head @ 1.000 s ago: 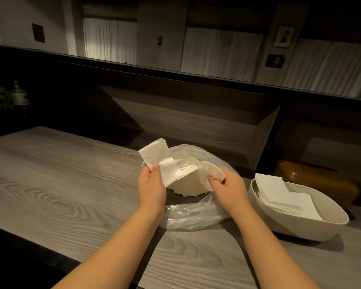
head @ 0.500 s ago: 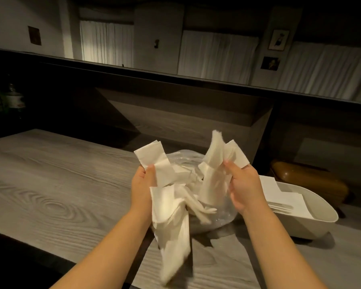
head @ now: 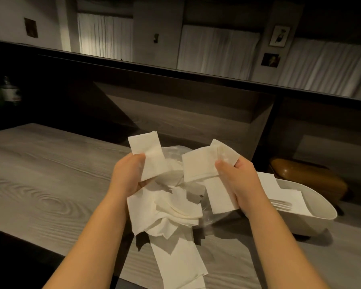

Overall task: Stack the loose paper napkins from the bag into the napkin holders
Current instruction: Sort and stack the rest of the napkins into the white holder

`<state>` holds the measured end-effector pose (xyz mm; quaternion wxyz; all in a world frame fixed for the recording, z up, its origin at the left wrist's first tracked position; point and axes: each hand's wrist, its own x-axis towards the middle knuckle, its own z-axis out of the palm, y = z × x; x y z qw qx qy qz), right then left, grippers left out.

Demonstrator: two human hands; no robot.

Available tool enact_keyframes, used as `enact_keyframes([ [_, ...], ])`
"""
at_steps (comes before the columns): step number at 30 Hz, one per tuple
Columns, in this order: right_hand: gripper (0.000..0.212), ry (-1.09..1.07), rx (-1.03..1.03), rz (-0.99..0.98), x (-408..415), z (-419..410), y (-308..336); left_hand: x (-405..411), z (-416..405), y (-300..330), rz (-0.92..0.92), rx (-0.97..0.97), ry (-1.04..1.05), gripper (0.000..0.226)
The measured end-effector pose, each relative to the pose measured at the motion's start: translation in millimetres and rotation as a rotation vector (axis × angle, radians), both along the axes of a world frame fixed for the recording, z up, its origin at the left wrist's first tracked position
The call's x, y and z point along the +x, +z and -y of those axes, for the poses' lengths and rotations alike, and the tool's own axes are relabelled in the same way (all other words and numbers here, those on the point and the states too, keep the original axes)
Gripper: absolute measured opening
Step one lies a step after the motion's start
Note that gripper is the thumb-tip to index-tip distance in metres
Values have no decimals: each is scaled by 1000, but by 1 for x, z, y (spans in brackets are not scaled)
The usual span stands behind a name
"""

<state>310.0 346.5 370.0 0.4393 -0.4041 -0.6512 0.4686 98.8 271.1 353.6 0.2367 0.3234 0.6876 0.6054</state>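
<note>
Loose paper napkins held above a grey wood-grain tabletop (head: 39, 184). The left hand (head: 127, 176) pinches a folded napkin (head: 148, 157) between thumb and fingers, with a ragged bunch of napkins (head: 167, 211) hanging beneath it and one strip trailing toward the near table edge. The right hand (head: 235, 180) grips a second small sheaf (head: 202, 163) by its right edge. Behind both hands lies the clear plastic bag (head: 208, 217), largely hidden. To the right stands a white napkin holder (head: 321, 222), already containing a flat stack of napkins (head: 288, 197); a brown case (head: 306, 176) sits beyond it. Judged from their drape, the napkins are very light, limp and easily torn or scattered. They would best be squared into an even sheaf and held across the folded edges, not by a single corner.
</note>
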Motion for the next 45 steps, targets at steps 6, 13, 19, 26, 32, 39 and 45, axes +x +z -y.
enact_keyframes([
  [6, 23, 237, 11, -26, 9, 4, 6, -1, 11, 26, 98, 133, -147, 17],
  [13, 28, 281, 83, 58, 5, 9, 19, 32, -1, 37, 117, -147, -516, 19],
  [19, 18, 208, 164, 329, 21, 11, 25, 54, 9, 28, 304, -239, -635, 34],
  [26, 28, -137, 239, 295, 42, 14, 20, 78, 23, 9, 311, -191, -691, 28],
  [32, 34, -393, 169, 13, 71, 17, 33, 109, 24, -8, 536, -77, -367, 32],
  [39, 33, -492, 255, 13, 40, 34, 10, 164, 31, -8, 809, 159, -399, 20],
  [45, 25, -552, 261, -23, 27, 33, -11, 177, 30, -19, 743, 154, -490, 24],
])
